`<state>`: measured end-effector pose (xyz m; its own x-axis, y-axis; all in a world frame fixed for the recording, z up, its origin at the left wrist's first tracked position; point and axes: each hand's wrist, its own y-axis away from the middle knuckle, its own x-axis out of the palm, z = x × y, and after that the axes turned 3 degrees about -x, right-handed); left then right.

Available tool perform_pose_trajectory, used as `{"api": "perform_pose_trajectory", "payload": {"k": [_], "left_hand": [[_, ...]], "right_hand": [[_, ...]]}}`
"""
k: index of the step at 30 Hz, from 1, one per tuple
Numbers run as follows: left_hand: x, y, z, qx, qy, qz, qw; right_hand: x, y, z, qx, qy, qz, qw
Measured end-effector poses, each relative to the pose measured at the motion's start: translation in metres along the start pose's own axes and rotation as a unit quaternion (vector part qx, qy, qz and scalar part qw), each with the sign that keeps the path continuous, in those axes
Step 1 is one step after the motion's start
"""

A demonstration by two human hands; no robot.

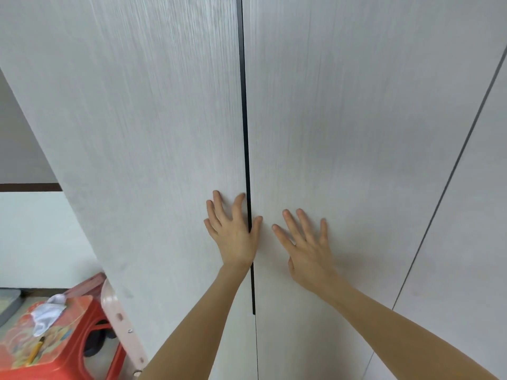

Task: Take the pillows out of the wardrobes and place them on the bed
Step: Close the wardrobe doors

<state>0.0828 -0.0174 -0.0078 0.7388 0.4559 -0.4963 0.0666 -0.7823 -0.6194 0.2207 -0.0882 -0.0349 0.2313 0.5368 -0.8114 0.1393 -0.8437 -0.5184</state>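
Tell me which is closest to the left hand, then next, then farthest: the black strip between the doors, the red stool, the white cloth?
From the left hand:
1. Black strip, touching its thumb side.
2. Red stool, lower left.
3. White cloth, on the stool, farther left.

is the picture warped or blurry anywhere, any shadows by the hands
Head view: wide-angle warp splays the wardrobe doors and bends the black seam; soft shadow falls right of the right hand; the left hand is sharp; the red stool looks slightly soft.

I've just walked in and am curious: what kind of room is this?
Probably a bedroom or storage room in a home: tall pale wardrobe doors fill the view, both hands pressed flat on them, and a red plastic stool with a cloth stands alongside.
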Motion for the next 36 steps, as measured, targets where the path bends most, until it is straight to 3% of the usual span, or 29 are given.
{"api": "perform_pose_trajectory", "payload": {"k": [5,9,12,15,18,22,26,29,34,36], "left_hand": [[0.005,-0.002,0.007,0.005,-0.129,0.021,0.991],[0.002,-0.001,0.011,0.022,-0.128,0.047,0.990],[-0.012,0.008,0.015,0.033,-0.095,0.087,0.991],[-0.035,0.041,0.038,-0.031,-0.072,0.092,0.993],[-0.067,0.086,0.069,-0.128,-0.068,0.077,0.986],[-0.135,0.162,0.123,-0.288,-0.077,0.018,0.954],[-0.234,0.252,0.167,-0.445,-0.114,-0.092,0.884],[-0.305,0.328,0.186,-0.537,-0.146,-0.174,0.813],[-0.405,0.461,0.185,-0.640,-0.168,-0.334,0.671],[-0.434,0.517,0.170,-0.680,-0.177,-0.393,0.593]], "right_hand": [[0.009,-0.008,-0.004,0.007,0.006,0.007,1.000],[0.009,-0.010,-0.003,0.013,-0.024,0.001,1.000],[0.005,-0.005,0.005,0.015,-0.123,-0.030,0.992],[0.006,0.009,0.035,-0.022,-0.254,-0.023,0.967],[0.012,0.028,0.080,-0.067,-0.375,0.032,0.924],[0.012,0.050,0.165,-0.178,-0.447,0.185,0.857],[-0.002,0.081,0.279,-0.300,-0.473,0.289,0.776],[-0.026,0.115,0.366,-0.405,-0.476,0.330,0.708],[-0.090,0.194,0.506,-0.566,-0.442,0.361,0.595],[-0.120,0.241,0.549,-0.634,-0.416,0.369,0.537]]}}
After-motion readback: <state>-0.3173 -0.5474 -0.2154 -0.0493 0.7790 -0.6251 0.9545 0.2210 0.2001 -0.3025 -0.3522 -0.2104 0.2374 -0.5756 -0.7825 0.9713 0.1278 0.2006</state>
